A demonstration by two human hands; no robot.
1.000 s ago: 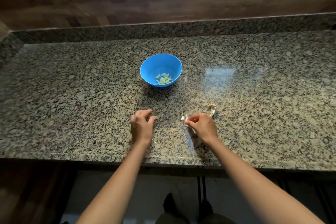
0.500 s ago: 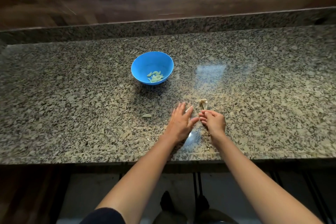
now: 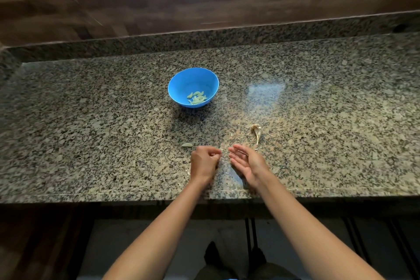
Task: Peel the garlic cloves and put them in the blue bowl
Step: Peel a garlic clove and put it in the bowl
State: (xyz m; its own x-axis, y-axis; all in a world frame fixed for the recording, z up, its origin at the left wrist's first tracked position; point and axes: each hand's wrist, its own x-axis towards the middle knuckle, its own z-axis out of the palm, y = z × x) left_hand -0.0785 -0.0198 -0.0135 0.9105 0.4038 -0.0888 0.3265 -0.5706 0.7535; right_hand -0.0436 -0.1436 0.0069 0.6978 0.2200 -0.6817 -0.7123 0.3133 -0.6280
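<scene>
The blue bowl (image 3: 181, 84) stands on the granite counter (image 3: 91, 132) with several peeled cloves (image 3: 197, 98) lying in its bottom. One more peeled clove (image 3: 187, 144) lies on the stone, well nearer the person than the bowl and roughly in line with it. A dry garlic stem with skin (image 3: 256, 130) lies nearer than the bowl and off to its right. Both hands are at the counter's near edge, nearer than the bowl. The left hand (image 3: 204, 162) has its fingers curled in; whether they pinch anything cannot be told. The right hand (image 3: 248, 165) is turned palm inward with straight, spread fingers that hold nothing.
</scene>
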